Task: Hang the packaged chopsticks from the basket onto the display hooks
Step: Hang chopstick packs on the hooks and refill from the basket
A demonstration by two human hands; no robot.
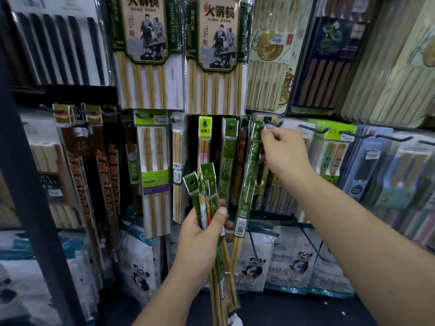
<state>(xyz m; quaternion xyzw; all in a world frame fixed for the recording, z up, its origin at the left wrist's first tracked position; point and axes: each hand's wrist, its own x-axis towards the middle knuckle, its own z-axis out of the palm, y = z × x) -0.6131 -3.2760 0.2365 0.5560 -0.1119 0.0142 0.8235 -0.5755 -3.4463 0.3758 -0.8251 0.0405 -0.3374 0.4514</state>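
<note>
Head view: right hand (pixel 286 152) is up at the hook row with fingers curled, thumb and forefinger pinching the header of one green packet (pixel 248 184) of chopsticks right at the dark hook (pixel 273 123). The header touches or sits just beside the hook tip; can't tell if the hole is already threaded, since fingers and glare hide it. The packet's long axis runs near vertical, slightly tilted: top at the hook, barcode end down and to the left, ending just beside the left hand (pixel 202 231). The left hand is lower and nearer the camera, wrapped round a bundle (pixel 204 184) of more green packets, headers fanned upward with punch holes showing, sticks running down past the wrist. Basket not in view. The right hand is far nearer the hook. Judgement: the move turns on lining the header hole up with the hook's upturned tip, which points out of the shelf toward the camera, then pushing back along it. Edges: the bottoms of the big hot-pot packs (pixel 216 55) hang just above the hook row, so there is little room upward. A hung green packet (pixel 227 161) sits just to the left, and a neighbouring hook (pixel 314 129) carrying packs is to the right. Open room is out toward the camera and downward; the likely risk is the packet's tail brushing the bundle.
</note>
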